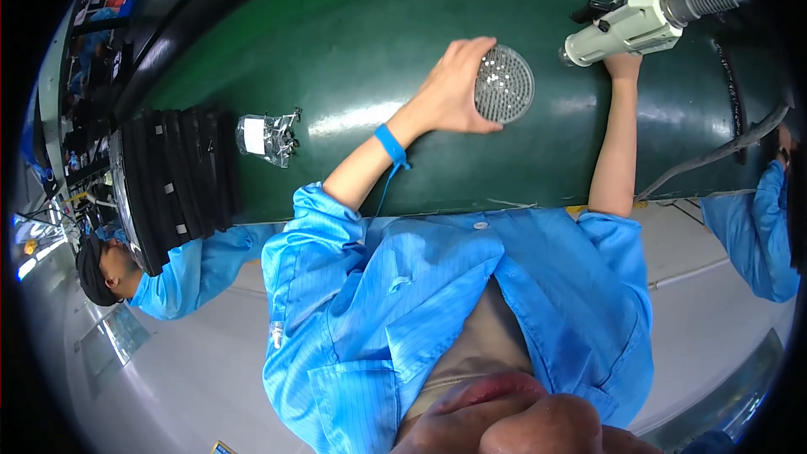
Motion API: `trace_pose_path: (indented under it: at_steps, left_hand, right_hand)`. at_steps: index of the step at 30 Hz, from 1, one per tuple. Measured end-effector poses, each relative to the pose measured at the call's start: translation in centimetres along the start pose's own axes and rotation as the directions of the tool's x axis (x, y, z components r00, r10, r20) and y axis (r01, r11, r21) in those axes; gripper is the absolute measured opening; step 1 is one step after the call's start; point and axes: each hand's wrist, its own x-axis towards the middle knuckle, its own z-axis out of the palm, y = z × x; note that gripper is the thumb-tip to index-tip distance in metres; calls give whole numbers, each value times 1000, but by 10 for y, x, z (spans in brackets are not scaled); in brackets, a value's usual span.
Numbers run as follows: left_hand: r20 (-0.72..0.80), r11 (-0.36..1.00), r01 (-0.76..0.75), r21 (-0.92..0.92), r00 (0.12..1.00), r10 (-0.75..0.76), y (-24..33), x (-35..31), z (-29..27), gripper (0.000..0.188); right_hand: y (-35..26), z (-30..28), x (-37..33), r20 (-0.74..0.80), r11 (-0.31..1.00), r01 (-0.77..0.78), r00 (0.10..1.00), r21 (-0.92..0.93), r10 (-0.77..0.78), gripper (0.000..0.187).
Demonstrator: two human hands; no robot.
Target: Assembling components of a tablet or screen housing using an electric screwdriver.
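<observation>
My left hand is curled round the edge of a round clear disc, thumb on the near side and fingers on the far side. A fine grid pattern covers the disc, and bright glints show on it. My right hand is at the right, mostly hidden behind a pale, boxy tool with a clear tip and a grey ribbed hose. Its fingers do not show, so whether it grips the tool is unclear. A blue band with a thin cord circles my left wrist.
Beneath my hands is a green tabletop. A clear bag of small dark parts lies left, beside a row of black panels. A grey cable crosses the right side. People in blue sleeves are at both sides.
</observation>
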Motion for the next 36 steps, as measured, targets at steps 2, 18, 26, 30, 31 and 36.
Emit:
trace_pose_path:
  at_steps: [2, 18, 26, 30, 31, 36]
  left_hand:
    - [-83, 998, 51, 46, 995, -47, -11, 10, -5, 103]
    - [-82, 992, 60, -111, 994, -69, 2, -2, 0, 105]
    - [-57, 925, 268, -268, 954, -293, 5, 4, -2, 108]
    - [-68, 932, 260, -251, 956, -285, 6, 4, -4, 108]
    - [-68, 932, 260, -252, 956, -285, 6, 4, -3, 108]
    - [-77, 923, 271, -274, 950, -302, 7, 5, -3, 109]
  right_hand:
    - [-3, 0, 0, 33, 994, -60, 998, 88, 57, 31]
    - [2, 1, 15, -4, 998, 36, 999, -42, -36, 26]
    - [-16, -5, 13, 39, 933, -285, 958, 221, 283, 28]
    - [-25, -10, 17, 35, 925, -289, 957, 246, 290, 28]
    - [-25, -10, 16, 35, 925, -290, 956, 244, 290, 28]
    - [-40, -22, 24, 182, 950, -314, 934, -2, 309, 27]
